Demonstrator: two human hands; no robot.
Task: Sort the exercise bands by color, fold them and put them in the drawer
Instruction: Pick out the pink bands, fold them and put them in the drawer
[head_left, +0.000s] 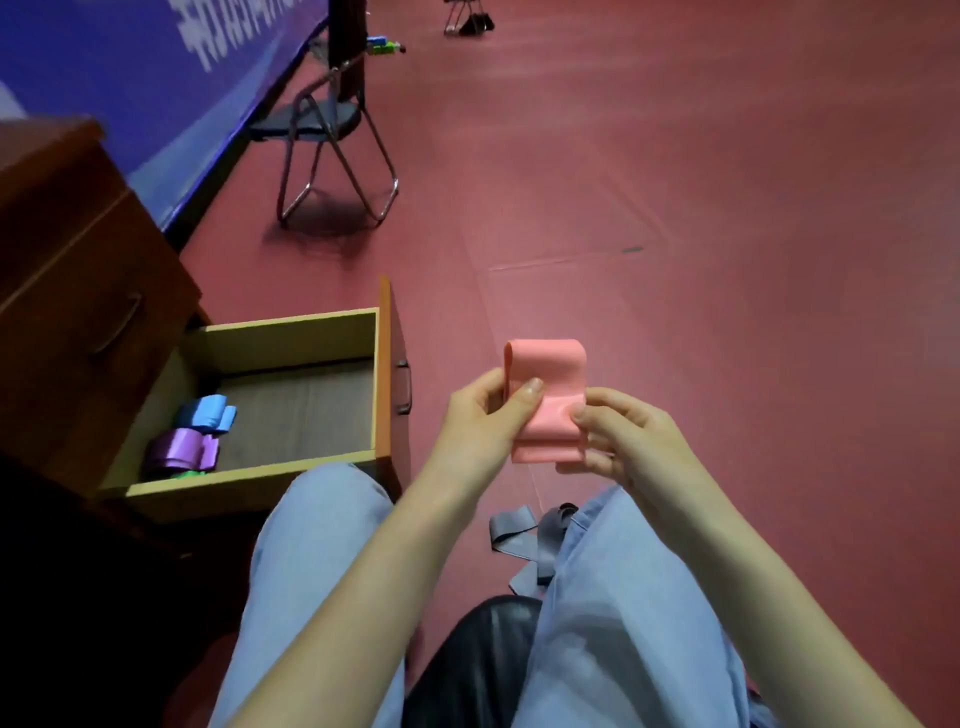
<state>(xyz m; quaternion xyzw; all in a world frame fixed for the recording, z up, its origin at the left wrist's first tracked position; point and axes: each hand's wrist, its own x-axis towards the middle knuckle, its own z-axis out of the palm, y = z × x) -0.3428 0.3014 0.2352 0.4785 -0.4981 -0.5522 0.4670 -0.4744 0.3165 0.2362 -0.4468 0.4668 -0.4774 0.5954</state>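
- Pink band (548, 400): folded into a flat, short packet and held in the air above the red floor (727, 260), in front of my knees and to the right of the drawer. It is not yet in the drawer.
- Left hand (483, 415): pinches the packet's left side, with the thumb pressed on its face.
- Right hand (623, 436): fingers curl round the right edge and pinch the layers together. I judge the fold nearly finished.
- Drawer (291, 332): pulled open, with bare bottom showing on its right side.
- In the drawer's near left corner lie a folded blue band (208, 413) and, just beside it, a folded purple band (182, 449). A sliver of green (187, 474) shows under the purple; I cannot tell what it is.
- Grey band (524, 540): loose and unfolded on the floor between my legs.
- Estimate: at least two colours stowed, pink ready to go in, grey left to fold and stow.
- Cabinet (78, 249) carries the drawer; a folding chair (332, 156) stands well apart.
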